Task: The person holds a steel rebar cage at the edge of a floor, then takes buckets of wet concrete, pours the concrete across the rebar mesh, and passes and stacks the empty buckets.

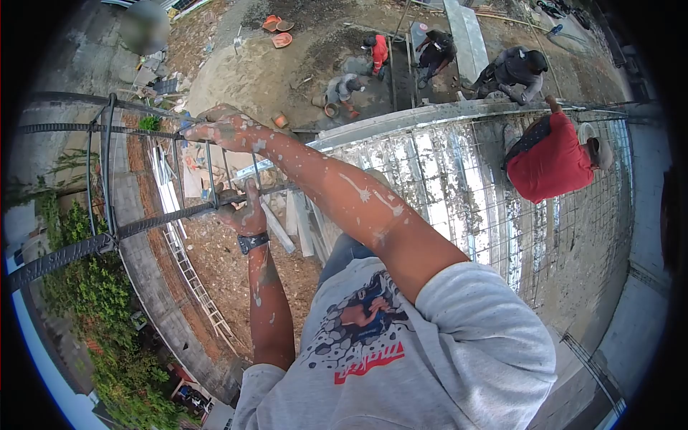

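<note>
Right hand and left hand on a dark, ladder-like cage of ribbed steel bars

The right arm reaches in a long diagonal across the front of the body, only slightly bent at the elbow, its forearm spattered with pale grey. Its hand lies over the cage's upper bar with the back turned up and the fingers bent; whether they close right round the steel I cannot tell. The left arm reaches more directly forward, a dark wristband around the wrist. Its thumb stands raised while the fingers curl about the lower bar, which runs on past the hand.

The cage stretches from the left side of the view to both hands, thinner crosspieces joining its bars. Well apart, to the right, a person in a red shirt bends over a shiny metal deck overlaid with thin rods.
</note>
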`<state>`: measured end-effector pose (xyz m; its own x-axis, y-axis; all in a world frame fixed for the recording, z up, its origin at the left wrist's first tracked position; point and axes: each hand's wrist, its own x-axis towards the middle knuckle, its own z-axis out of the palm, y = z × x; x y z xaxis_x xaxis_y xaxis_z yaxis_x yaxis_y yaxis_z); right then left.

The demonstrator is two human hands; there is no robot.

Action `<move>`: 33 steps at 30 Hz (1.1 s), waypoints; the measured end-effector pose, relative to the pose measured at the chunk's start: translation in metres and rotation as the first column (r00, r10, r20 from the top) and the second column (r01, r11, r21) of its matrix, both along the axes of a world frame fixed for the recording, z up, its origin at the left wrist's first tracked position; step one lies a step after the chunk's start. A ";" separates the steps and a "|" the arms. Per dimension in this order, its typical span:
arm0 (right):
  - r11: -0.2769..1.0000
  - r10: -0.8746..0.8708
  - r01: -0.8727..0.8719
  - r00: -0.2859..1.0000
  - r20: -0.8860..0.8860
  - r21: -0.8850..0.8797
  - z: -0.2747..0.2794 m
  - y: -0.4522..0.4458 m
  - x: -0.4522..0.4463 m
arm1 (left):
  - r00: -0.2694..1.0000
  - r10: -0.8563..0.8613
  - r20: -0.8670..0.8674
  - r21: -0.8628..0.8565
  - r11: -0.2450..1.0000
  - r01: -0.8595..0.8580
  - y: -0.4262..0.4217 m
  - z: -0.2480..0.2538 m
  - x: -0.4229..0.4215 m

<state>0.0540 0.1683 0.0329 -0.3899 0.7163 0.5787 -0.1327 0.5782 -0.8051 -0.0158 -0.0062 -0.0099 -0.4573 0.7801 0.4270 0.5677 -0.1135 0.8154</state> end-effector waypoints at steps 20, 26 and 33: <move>0.967 -0.088 0.106 0.992 -0.087 0.231 -0.014 0.002 -0.008 | 0.989 0.012 -0.150 -0.072 0.997 -0.023 -0.003 -0.002 -0.006; 0.991 0.125 -0.129 0.984 0.125 0.025 -0.014 0.005 -0.003 | 0.989 0.034 -0.144 0.041 0.999 -0.029 0.002 -0.005 -0.003; 0.801 0.200 -0.154 0.980 0.015 -0.579 0.028 -0.010 0.010 | 1.000 0.005 -0.024 -0.048 0.999 -0.006 0.000 -0.003 -0.007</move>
<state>0.0639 0.1579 0.0605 -0.5663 0.8226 0.0512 -0.1167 -0.0186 -0.9930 -0.0227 -0.0065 -0.0132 -0.4518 0.7973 0.4003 0.5876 -0.0717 0.8059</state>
